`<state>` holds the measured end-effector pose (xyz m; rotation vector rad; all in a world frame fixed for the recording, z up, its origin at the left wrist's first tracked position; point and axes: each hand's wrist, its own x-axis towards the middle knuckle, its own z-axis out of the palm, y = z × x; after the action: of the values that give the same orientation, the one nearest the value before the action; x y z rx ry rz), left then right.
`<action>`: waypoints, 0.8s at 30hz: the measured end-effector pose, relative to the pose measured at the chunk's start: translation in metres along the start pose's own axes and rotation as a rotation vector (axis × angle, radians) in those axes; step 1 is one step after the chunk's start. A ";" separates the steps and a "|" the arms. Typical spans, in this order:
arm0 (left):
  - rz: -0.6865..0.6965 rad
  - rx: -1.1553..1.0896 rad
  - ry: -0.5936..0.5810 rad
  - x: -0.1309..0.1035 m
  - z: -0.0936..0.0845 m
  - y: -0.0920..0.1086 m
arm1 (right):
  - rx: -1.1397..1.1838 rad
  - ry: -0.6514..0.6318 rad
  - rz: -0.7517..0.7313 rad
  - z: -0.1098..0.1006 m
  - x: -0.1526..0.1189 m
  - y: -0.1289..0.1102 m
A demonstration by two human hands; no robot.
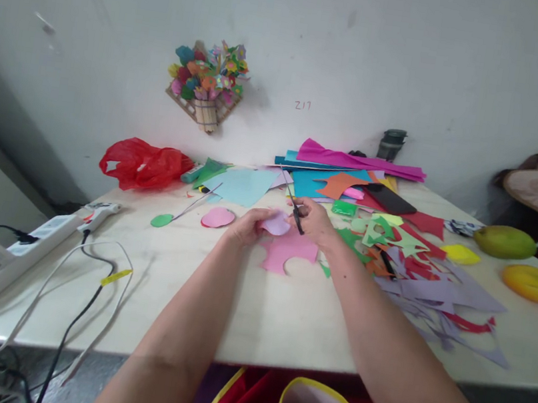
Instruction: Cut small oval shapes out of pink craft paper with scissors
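Near the middle of the table my left hand [249,224] pinches a small rounded lilac piece [276,223]. My right hand [314,222] is closed on dark-handled scissors [297,216], whose blades point up and away, close to the lilac piece. Beneath both hands lies a pink sheet [281,254] with curved cut-outs. Left of my left hand are a pink round piece [219,217] with a red edge under it and a green round piece [162,220] on a thin stem.
Coloured scraps [420,271] cover the table's right side, beside a green mango [504,242] and a yellow one [537,285]. A phone [390,199] and sheets lie behind. At left are a red bag [146,164], a power strip [22,259] and cables.
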<state>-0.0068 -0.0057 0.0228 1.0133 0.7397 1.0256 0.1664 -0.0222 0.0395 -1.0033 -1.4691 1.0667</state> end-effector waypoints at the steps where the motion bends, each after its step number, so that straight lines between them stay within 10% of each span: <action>1: 0.007 -0.071 0.025 0.000 0.000 0.000 | -0.008 0.022 -0.015 0.000 0.000 0.000; 9: -0.051 -0.177 -0.069 -0.001 0.011 -0.005 | -0.021 0.191 -0.067 -0.001 0.008 0.007; 24: 0.194 -0.126 0.185 0.009 0.038 -0.022 | 0.080 0.305 -0.043 0.001 0.009 0.008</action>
<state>0.0367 -0.0133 0.0160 0.9017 0.7265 1.3309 0.1646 -0.0116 0.0342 -1.0232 -1.1865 0.8897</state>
